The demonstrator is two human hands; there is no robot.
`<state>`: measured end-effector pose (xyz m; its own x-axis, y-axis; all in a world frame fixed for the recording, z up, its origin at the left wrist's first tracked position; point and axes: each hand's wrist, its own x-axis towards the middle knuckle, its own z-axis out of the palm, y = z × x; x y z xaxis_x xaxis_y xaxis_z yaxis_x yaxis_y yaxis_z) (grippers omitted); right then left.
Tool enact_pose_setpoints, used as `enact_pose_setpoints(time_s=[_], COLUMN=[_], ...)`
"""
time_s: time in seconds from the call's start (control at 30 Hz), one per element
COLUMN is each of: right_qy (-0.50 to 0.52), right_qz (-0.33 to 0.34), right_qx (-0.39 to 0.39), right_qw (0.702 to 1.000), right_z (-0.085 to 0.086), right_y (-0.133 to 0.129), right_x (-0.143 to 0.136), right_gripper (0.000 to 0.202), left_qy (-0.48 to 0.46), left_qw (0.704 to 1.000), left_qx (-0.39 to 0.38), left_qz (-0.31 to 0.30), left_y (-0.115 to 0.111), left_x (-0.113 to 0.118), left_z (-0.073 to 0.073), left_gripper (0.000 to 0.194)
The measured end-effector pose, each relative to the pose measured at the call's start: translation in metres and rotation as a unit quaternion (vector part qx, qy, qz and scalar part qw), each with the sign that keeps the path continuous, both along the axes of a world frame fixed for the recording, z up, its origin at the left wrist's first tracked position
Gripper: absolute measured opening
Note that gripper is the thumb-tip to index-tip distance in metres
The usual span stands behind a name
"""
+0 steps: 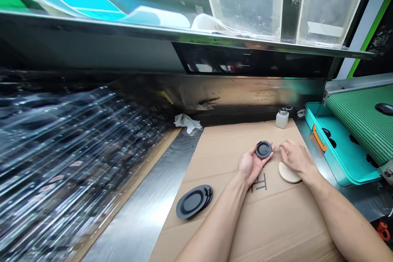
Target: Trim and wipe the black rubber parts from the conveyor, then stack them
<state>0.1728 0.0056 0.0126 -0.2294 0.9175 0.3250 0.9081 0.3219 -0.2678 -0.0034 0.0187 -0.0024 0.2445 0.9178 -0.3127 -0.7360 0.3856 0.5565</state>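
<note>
My left hand [251,163] holds a small dark grey round plastic disc [263,150] with a raised rim. Its palm faces up and the thumb rests on the disc's edge. Just right of it, my right hand [293,154] is closed, fingers curled together; whatever may be in them is hidden. Under that wrist lies a round cream-coloured pad [287,173] on the cardboard sheet [270,221]. To the left of my forearm, several similar dark discs [192,202] lie in an overlapping row.
A small white bottle [282,118] with a metal cap stands at the cardboard's far edge. On the right sit a teal bin [340,163] with dark parts and a green conveyor belt [365,108]. Plastic-wrapped trays [70,163] fill the left; a white crumpled cloth [187,123] lies behind.
</note>
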Motion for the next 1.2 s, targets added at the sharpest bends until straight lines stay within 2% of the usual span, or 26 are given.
enact_pose_setpoints(time_s=[0.1,0.17,0.23,0.3,0.37,0.43,0.53,0.63,0.7,0.77,0.87,1.0,1.13,1.2], right_qy=[-0.003,-0.013,-0.016,-0.025,-0.048,-0.055,0.025,0.13,0.149,0.127,0.064,0.028,0.018,0.02], right_qz=[-0.071,-0.074,-0.044,0.013,0.058,0.073,0.08,0.041,0.004,0.015,0.061,-0.001,0.069,0.024], right_qx=[0.021,0.045,0.041,-0.034,-0.135,-0.172,-0.098,-0.004,0.024,0.035,0.057,0.064,0.064,0.054], right_qw=[0.997,0.996,0.998,0.999,0.988,0.981,0.992,0.991,0.988,0.991,0.994,0.998,0.995,0.998], right_z=[0.005,0.011,0.02,0.027,0.03,0.029,0.021,0.006,-0.004,-0.011,-0.013,-0.007,-0.007,-0.008], right_y=[0.006,0.003,-0.005,-0.017,-0.025,-0.026,-0.016,-0.007,-0.009,-0.014,-0.02,-0.016,-0.015,-0.015], right_x=[0.018,0.022,0.022,0.02,0.02,0.018,0.01,-0.01,-0.028,-0.044,-0.057,-0.054,-0.051,-0.051], right_gripper=[0.02,0.018,0.021,0.03,0.042,0.043,0.028,0.032,0.033,0.029,0.03,0.032,0.028,0.026], left_qy=[-0.015,-0.031,-0.045,-0.055,-0.064,-0.07,-0.074,-0.092,-0.105,-0.106,-0.103,-0.096,-0.103,-0.098], left_qw=[1.0,0.999,0.999,0.998,0.997,0.996,0.996,0.995,0.994,0.994,0.994,0.995,0.994,0.995], left_qx=[-0.001,-0.004,-0.007,-0.014,-0.022,-0.027,-0.026,-0.016,-0.008,-0.007,-0.004,0.012,0.003,0.012], left_qz=[0.007,0.013,0.023,0.036,0.045,0.051,0.052,0.048,0.032,0.002,-0.033,-0.016,-0.036,-0.031], left_y=[0.002,0.004,0.006,0.008,0.01,0.012,0.012,0.008,0.005,0.001,-0.003,-0.003,0.0,0.0], left_x=[-0.008,-0.011,-0.013,-0.015,-0.017,-0.019,-0.015,-0.004,0.006,0.012,0.013,0.008,0.007,0.008], left_z=[0.002,0.002,0.002,0.001,0.001,0.001,-0.001,-0.001,-0.001,-0.001,-0.001,-0.004,-0.008,-0.01], left_gripper=[0.035,0.037,0.039,0.039,0.037,0.036,0.033,0.028,0.027,0.03,0.037,0.037,0.039,0.037])
